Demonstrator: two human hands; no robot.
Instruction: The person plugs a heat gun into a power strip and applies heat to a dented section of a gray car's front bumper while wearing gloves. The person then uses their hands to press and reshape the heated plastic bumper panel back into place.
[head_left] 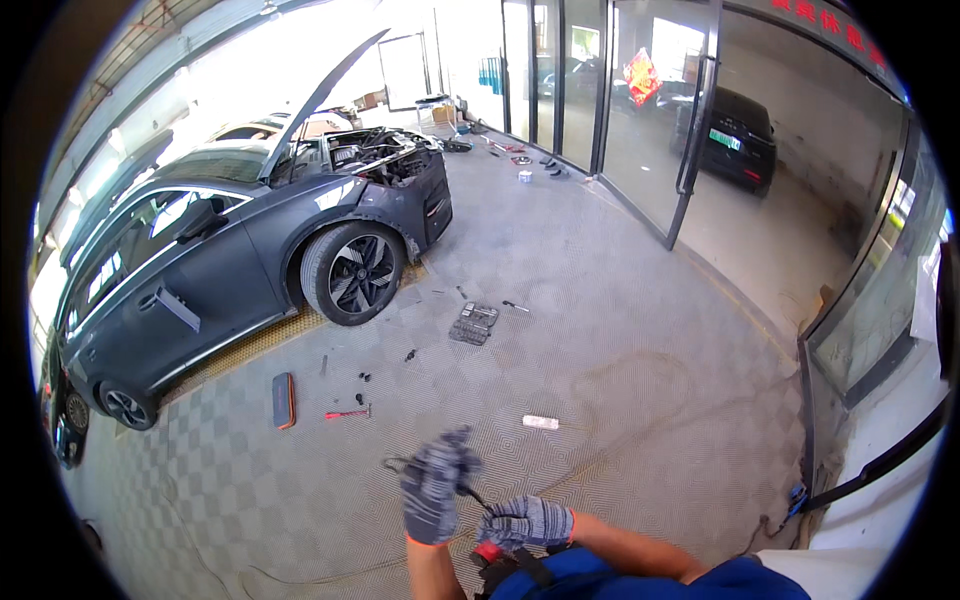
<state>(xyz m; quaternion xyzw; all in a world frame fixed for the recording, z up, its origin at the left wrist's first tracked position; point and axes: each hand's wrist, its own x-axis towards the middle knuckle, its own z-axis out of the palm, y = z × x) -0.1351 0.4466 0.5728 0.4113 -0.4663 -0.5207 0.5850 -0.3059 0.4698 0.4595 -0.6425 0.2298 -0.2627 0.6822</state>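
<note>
Two gloved hands, low in the view, in front of a blue garment point(575, 576). The left hand point(436, 490) is raised, fingers closed in around a dark cord point(473, 494); blur hides the exact grip. The right hand point(526, 523) is lower, palm turned in, fingers curled narrow where the cord runs into them. A red piece point(488, 551) sits just below it; kind unclear.

Cord is between the hands, at waist height by my reading. Probably held close so both hands can work the short length, the left taking up slack.

Direction: the stretch between slants down and rightward, left hand to right. A thin loop pokes out leftward past the left hand, likely the same cord. No single straight axis; which end leads, cannot tell.

Floor: open tool case point(473, 324), red-handled tool point(347, 413) and orange-edged case point(285, 400) lie near the grey car point(270, 230), bonnet up, presumably for easy reach. White block point(541, 422) lies nearer the hands, well apart.
</note>
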